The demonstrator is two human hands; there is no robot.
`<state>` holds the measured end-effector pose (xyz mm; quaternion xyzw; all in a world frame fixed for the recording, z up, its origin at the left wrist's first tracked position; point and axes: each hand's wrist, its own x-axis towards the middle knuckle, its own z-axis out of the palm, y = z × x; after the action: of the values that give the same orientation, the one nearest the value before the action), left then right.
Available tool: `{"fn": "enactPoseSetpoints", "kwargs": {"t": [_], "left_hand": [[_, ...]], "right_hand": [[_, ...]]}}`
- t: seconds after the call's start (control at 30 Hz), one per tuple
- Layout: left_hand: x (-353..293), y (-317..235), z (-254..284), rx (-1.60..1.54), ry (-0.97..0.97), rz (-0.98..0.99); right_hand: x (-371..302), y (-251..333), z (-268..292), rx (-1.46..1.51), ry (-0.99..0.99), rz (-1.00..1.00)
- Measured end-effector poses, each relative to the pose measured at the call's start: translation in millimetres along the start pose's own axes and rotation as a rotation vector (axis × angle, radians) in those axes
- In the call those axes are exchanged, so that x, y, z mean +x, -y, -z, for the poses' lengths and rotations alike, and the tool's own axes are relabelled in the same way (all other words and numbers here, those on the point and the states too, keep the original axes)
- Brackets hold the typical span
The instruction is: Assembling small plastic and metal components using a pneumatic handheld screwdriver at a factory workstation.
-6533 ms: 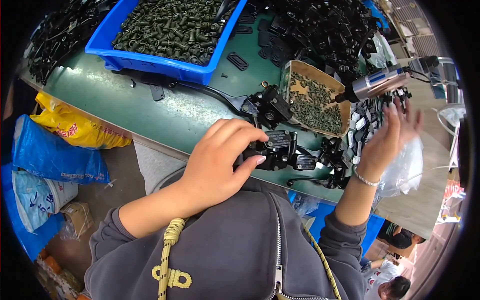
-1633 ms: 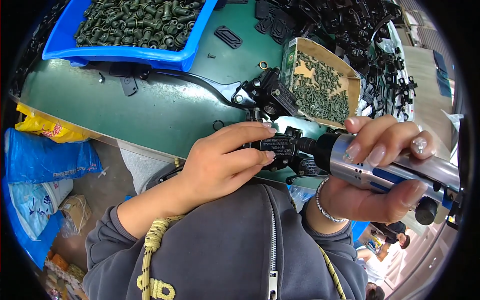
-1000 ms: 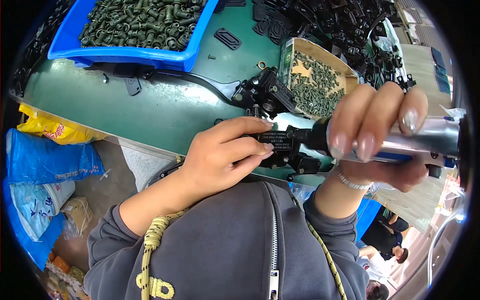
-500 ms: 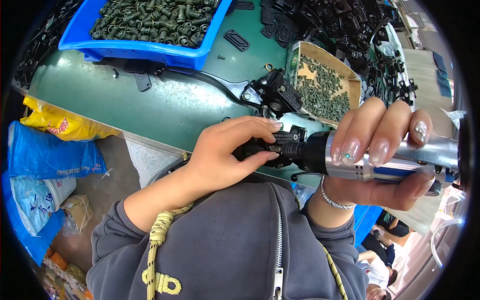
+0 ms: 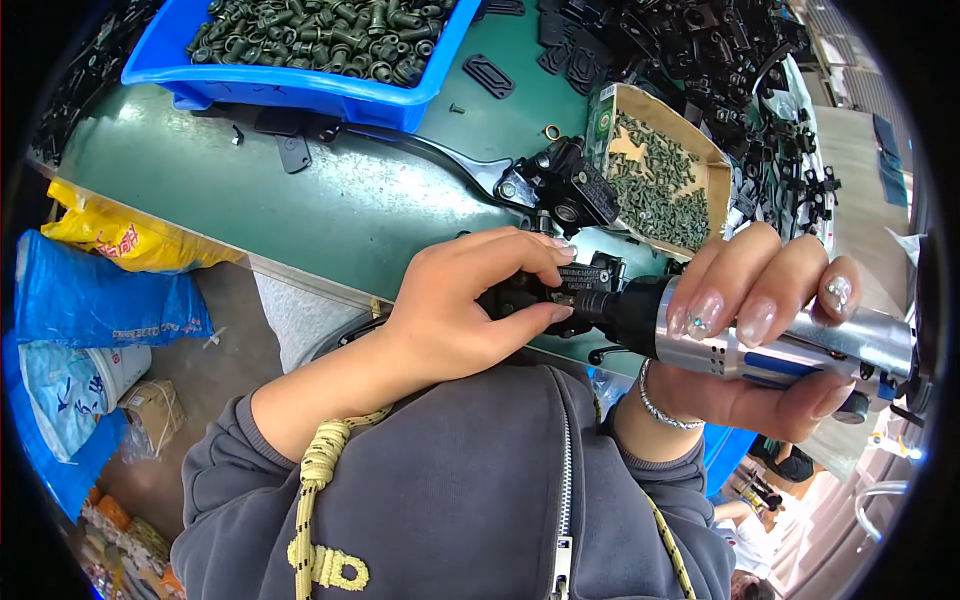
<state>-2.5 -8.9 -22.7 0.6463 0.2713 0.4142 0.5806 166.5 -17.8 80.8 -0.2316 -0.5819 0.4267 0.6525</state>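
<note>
My left hand (image 5: 465, 300) is closed around a black brake lever assembly (image 5: 585, 277) at the table's front edge, most of it hidden by my fingers. In my right hand (image 5: 770, 310) is a silver power screwdriver (image 5: 815, 345), gripped by its barrel and held nearly level. Its black nose points left and reaches the assembly beside my left thumb and fingertips. Whether a screw sits at the tip, I cannot make out. Just beyond lies another brake lever assembly (image 5: 575, 190), with a black body and a long lever stretching left across the green table (image 5: 300, 215).
A blue bin (image 5: 400, 108) of dark bolts stands at the far left. Right of it, an open cardboard box (image 5: 718, 190) holds small screws. Black parts (image 5: 690, 50) are heaped behind. Flat black plates (image 5: 490, 76) lie between. Yellow and blue sacks (image 5: 115, 290) sit left, below the table.
The bin, box and table have shifted slightly right and down in the picture. Both hands keep their grips, and the screwdriver's nose stays by my left fingertips.
</note>
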Motion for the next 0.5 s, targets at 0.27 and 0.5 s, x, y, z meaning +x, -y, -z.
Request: {"fn": "enactPoseSetpoints", "kwargs": {"t": [0.27, 0.5], "left_hand": [[0, 0, -1, 0.014, -0.008, 0.001], [-2, 1, -2, 0.053, 0.007, -0.001]], "right_hand": [[-7, 2, -9, -0.092, -0.082, 0.047], [-8, -6, -36, -0.407, -0.254, 0.123]]}}
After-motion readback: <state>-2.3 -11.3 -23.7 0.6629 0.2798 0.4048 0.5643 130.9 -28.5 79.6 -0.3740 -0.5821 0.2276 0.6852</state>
